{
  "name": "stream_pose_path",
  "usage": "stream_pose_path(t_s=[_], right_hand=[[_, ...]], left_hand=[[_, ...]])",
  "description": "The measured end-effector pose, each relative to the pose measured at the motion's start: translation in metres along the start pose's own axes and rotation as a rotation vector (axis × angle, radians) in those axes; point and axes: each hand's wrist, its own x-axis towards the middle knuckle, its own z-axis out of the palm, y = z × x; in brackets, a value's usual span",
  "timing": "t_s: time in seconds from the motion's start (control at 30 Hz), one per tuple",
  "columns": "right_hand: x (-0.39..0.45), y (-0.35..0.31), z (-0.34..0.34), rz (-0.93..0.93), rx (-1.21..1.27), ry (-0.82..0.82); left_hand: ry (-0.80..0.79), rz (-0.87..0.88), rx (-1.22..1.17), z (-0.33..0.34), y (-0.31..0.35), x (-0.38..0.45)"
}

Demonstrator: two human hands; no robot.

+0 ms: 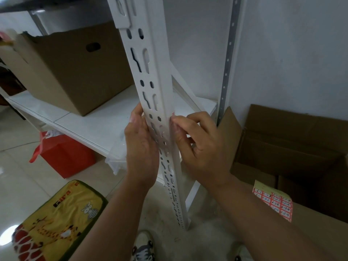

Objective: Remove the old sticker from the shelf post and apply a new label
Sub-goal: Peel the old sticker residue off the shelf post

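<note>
Squarely between hands (pixel 175 140), shelf post (pixel 160 95)

The left hand (pixel 142 146) lies flat against the slotted face of the white shelf post (pixel 156 87), while the right hand (pixel 199 146) presses curled fingers (pixel 178 122) at a red-printed sticker (pixel 173 114) on the post's right edge.

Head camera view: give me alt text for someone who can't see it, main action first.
Two bare hands work on a white slotted shelf post: the left hand rests flat against its left face while the right hand pinches at a small red-printed sticker on its right edge. A sheet of red labels lies on a cardboard box at right.
</note>
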Motion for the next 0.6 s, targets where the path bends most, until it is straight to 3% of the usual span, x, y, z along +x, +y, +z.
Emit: stream_pose_path(t_s=[0.13, 0.6], right_hand=[[0.0019, 0.0006, 0.0023, -0.016, -0.047, 0.026], [0.0042, -0.0018, 0.0035, -0.043, -0.076, -0.008]], left_hand=[[0.023, -0.023, -0.183, -0.0009, 0.0068, 0.0019], [-0.022, 0.007, -0.149, 0.0013, 0.0082, 0.0002]])
